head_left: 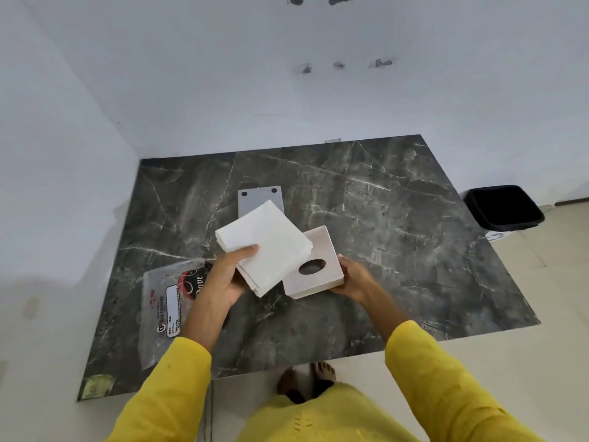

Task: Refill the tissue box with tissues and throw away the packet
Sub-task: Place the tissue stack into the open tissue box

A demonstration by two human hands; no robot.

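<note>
My left hand (224, 277) grips a thick stack of white tissues (266, 244) above the table, thumb on top. My right hand (355, 279) holds the pale square tissue box (322, 250) by its right edge; the face with the oval slot (311, 267) looks up at me. The tissue stack overlaps the box's left side. A flat grey panel (259, 199) with two dark dots lies on the table just behind the tissues, partly hidden by them. The clear plastic tissue packet (169, 306) lies flat on the table at the left.
The dark marble table (398, 224) stands in a corner against white walls. A black bin (503, 207) sits on the floor beyond the table's right edge. My bare feet (306, 378) show below the table's near edge.
</note>
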